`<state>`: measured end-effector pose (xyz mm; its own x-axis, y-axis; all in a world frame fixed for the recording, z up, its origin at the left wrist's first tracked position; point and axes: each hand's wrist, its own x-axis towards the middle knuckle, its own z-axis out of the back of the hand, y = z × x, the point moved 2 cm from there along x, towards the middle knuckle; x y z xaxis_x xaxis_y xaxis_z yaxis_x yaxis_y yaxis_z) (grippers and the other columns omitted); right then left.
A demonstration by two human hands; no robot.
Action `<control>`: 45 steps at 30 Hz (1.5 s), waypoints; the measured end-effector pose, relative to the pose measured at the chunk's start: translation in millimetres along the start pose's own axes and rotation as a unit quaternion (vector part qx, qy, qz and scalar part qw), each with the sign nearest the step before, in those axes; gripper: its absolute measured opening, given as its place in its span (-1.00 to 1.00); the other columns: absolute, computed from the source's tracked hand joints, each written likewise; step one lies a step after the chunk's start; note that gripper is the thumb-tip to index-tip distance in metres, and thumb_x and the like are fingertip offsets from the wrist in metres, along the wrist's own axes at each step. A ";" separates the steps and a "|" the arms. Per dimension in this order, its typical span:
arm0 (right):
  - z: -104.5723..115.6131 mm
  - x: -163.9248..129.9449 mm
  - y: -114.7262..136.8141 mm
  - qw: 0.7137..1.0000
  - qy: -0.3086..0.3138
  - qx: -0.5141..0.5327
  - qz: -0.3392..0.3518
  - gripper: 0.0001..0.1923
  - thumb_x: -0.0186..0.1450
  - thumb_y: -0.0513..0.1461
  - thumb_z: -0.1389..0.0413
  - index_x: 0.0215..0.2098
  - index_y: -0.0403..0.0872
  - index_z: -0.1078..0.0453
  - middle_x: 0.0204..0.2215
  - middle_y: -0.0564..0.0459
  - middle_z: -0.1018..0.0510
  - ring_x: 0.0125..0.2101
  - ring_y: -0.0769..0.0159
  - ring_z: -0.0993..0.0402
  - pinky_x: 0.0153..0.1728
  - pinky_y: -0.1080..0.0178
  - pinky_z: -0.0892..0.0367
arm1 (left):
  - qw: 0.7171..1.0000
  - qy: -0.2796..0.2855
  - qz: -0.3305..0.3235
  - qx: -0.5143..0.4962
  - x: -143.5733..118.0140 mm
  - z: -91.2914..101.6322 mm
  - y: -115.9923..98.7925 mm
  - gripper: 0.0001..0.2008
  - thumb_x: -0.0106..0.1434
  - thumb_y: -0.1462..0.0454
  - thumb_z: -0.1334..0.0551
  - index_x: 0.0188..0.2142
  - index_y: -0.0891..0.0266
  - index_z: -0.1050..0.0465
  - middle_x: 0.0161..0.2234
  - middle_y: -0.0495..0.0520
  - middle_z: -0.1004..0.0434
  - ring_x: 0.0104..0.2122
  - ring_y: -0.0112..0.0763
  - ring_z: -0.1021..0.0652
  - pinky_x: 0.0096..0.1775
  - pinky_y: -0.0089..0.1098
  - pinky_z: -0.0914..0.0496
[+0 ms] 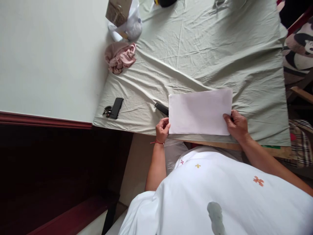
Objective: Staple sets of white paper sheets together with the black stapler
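I see the white paper (199, 112) over the near part of the table, with its long side running left to right, across the front of the body. Its far edge slopes a little, with the right end farther out. The near edge looks doubled, so I think there is more than one sheet, but I can't count them.

The left hand (162, 130) pinches the paper's left edge, near the close corner. The right hand (236, 124) holds the right edge, thumb on top, and the fingers under it are hidden from me. I can't tell if the paper touches the pale green tablecloth (195, 68) or is held just above it.

At the far left, a see-through plastic bag (134, 27) has something pale in it that I can't make out. A brown box (117, 11) is up against the bag, cut off at the top. A crumpled pink cloth (122, 57) lies just below them.

A black phone (116, 107) lies to the left, with keys (107, 111) touching it. A black, narrow thing (161, 108) pokes out by the paper's left edge, its other end covered. At the top, a black and yellow thing (168, 2) is cut off too.
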<state>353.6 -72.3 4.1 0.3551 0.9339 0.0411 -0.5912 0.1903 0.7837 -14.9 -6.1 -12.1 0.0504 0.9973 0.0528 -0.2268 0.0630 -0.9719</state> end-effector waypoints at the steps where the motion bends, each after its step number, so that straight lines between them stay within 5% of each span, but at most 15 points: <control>1: 0.5 -0.2 -1.3 1.000 -0.001 0.001 -0.007 -0.79 0.31 -0.07 -0.07 -0.41 0.06 -0.18 -0.57 0.13 -0.32 -0.50 0.28 -0.23 -0.38 0.22 -0.15 | 1.000 0.006 0.000 -0.002 0.1 0.3 0.1 -0.65 0.20 0.07 -0.39 -0.13 0.25 -0.55 -0.39 0.02 -0.56 -0.41 -0.43 -0.52 -0.33 -0.44 -0.39; 13: 0.8 3.0 -2.6 0.999 -0.007 -0.030 -0.007 -0.76 0.28 -0.06 -0.09 -0.43 0.04 -0.16 -0.61 0.15 -0.29 -0.53 0.31 -0.20 -0.39 0.22 -0.12 | 0.993 -0.058 -0.011 0.100 1.0 -4.6 0.7 -0.71 0.31 0.03 -0.34 -0.28 0.22 -0.53 -0.46 -0.05 -0.50 -0.48 -0.49 -0.42 -0.35 -0.45 -0.33; 22: -1.3 1.1 -5.5 0.999 -0.035 -0.028 -0.008 -0.70 0.27 -0.04 -0.09 -0.49 0.05 -0.10 -0.64 0.18 -0.22 -0.57 0.34 -0.13 -0.43 0.22 -0.08 | 1.000 0.020 -0.006 0.016 1.0 -2.2 3.4 -0.70 0.25 0.11 -0.37 -0.12 0.24 -0.55 -0.33 0.05 -0.61 -0.38 -0.41 -0.55 -0.28 -0.41 -0.43; 29: -3.1 3.9 -10.1 0.998 -0.030 -0.047 -0.011 -0.75 0.25 -0.04 -0.09 -0.45 0.04 -0.15 -0.60 0.15 -0.28 -0.55 0.33 -0.19 -0.41 0.23 -0.11 | 0.999 -0.007 -0.008 0.053 -2.1 -3.7 2.1 -0.74 0.24 0.13 -0.34 -0.15 0.22 -0.54 -0.39 0.00 -0.56 -0.42 -0.44 -0.50 -0.31 -0.43 -0.41; 38: -2.7 1.7 -4.3 0.997 -0.021 -0.060 -0.033 -0.74 0.27 -0.10 -0.11 -0.44 0.05 -0.11 -0.59 0.14 -0.28 -0.51 0.32 -0.19 -0.38 0.22 -0.10 | 0.999 0.031 -0.006 0.016 -0.9 -1.1 -0.8 -0.63 0.21 0.11 -0.35 -0.03 0.22 -0.52 -0.26 0.10 -0.64 -0.31 -0.34 -0.60 -0.22 -0.34 -0.48; 45: -0.7 1.1 -0.3 0.997 -0.028 -0.055 -0.039 -0.70 0.28 -0.14 -0.14 -0.48 0.04 -0.08 -0.63 0.17 -0.20 -0.53 0.36 -0.13 -0.37 0.22 -0.08 | 0.997 -0.001 0.000 0.080 0.1 -3.4 3.8 -0.74 0.30 0.13 -0.32 -0.11 0.23 -0.53 -0.30 0.07 -0.63 -0.33 -0.38 -0.56 -0.22 -0.38 -0.44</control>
<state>353.7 -71.2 3.4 0.4413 0.8971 0.0201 -0.6349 0.2963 0.7135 -12.4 -5.9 -16.5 0.0488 0.9973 0.0542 -0.3783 0.0686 -0.9231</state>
